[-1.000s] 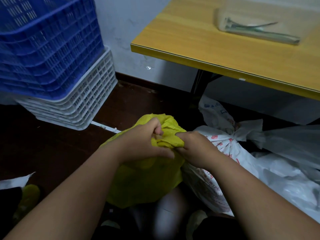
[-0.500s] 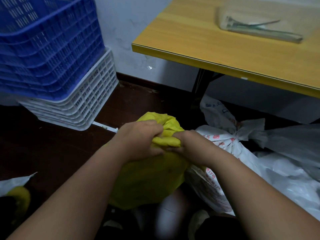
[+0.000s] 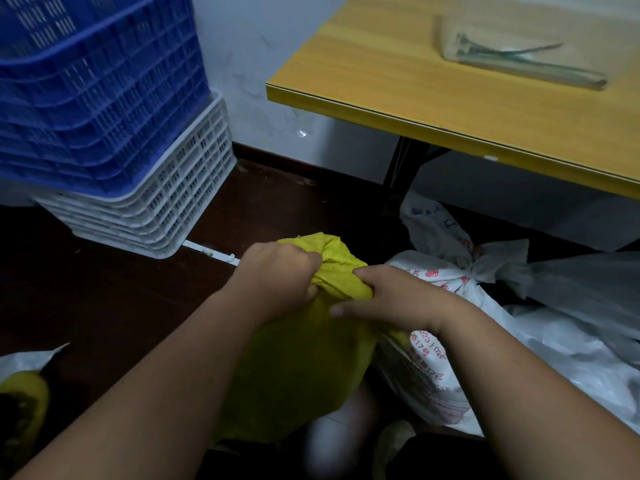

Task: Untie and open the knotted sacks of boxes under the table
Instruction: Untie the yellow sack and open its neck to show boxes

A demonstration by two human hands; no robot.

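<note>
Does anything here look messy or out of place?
Nothing looks spilled or broken. Both hands, left and right, grip the yellow sack's knotted top; the white sack beside it is still tied.

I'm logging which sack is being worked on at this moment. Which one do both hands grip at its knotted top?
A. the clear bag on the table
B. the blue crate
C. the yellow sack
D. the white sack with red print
C: the left hand and the right hand both grip the bunched top of the yellow sack, while the white sack beside it sits knotted and unheld.
</note>
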